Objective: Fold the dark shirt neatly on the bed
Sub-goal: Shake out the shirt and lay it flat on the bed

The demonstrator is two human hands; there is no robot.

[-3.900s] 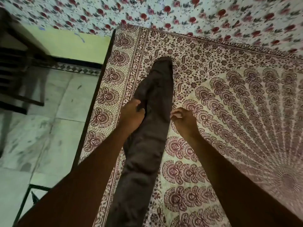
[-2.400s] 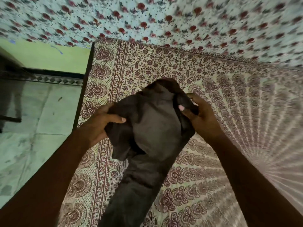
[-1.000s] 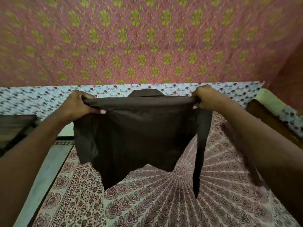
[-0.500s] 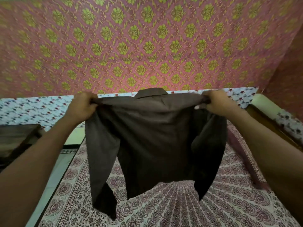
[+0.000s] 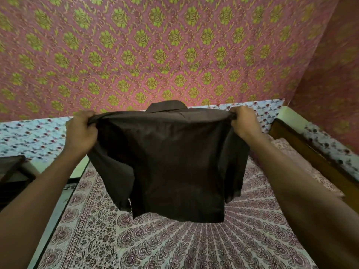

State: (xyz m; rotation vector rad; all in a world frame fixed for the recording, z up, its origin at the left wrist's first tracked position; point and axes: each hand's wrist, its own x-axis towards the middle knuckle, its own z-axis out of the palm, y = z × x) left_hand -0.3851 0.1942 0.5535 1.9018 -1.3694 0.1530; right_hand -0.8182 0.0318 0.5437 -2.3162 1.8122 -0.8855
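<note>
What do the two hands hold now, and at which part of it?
Both hold the dark shirt in the air above the bed: the left hand grips one shoulder, the right hand the other.

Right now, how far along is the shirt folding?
Early. Nothing looks folded yet: the dark shirt hangs spread open above the patterned bedsheet. In hand: left hand and right hand grip its shoulders. Left: laying it flat and making every fold.
</note>
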